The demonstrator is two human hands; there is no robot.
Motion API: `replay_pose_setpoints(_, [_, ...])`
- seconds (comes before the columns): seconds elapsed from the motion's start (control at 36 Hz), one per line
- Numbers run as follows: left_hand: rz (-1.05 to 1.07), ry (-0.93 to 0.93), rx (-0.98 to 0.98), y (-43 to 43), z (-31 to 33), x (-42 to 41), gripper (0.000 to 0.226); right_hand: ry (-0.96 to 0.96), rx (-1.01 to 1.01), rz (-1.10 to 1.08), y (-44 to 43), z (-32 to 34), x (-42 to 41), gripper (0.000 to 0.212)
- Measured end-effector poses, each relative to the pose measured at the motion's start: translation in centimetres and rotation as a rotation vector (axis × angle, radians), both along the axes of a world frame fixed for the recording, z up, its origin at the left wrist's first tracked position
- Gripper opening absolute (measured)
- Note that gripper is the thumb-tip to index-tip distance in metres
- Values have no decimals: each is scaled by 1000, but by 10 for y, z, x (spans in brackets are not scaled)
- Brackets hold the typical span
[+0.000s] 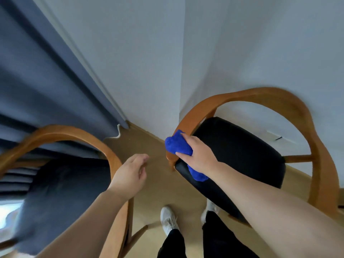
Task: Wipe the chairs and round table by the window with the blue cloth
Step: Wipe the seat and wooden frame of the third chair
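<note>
Clutching bunched blue cloth [176, 146] in R grip [199, 155], fingers curled over it. Pressing cloth vs front end of wooden armrest [188, 121] of rt chair [320, 151], right at edge of its black seat [242, 151]; loose end of cloth poking out below wrist, over seat edge. Holding L grip [128, 174] slack, fingers relaxed & slightly bent, nothing in it, above wood floor [154, 183] and just beside curved armrest of lt chair [74, 132] w/ dark seat [65, 183]. Standing btw both chairs in white shoes [168, 218] & black trousers [173, 243]. Facing room corner: grey-blue curtain [37, 71] at left, reaching floor behind lt chair; pale walls [149, 53] ahead & behind rt chair.
</note>
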State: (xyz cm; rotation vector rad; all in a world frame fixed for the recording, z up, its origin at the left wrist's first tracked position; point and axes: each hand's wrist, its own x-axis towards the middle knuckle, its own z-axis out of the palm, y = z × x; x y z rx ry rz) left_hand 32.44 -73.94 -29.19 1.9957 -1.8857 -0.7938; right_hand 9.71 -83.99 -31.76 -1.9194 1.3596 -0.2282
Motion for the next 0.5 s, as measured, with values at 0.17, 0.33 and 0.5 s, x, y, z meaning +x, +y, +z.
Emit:
replay_pose_setpoints(0.17, [175, 7, 72, -5, -9, 7, 36, 254, -175, 271, -41, -46, 36, 76])
replay_pose_setpoints(0.33, [221, 10, 132, -13, -18, 5, 37, 563, -101, 655, -42, -76, 33, 114])
replay_pose_setpoints(0.5, [191, -10, 110, -24, -28, -5, 37, 544, -396, 1026, -64, -72, 15, 115])
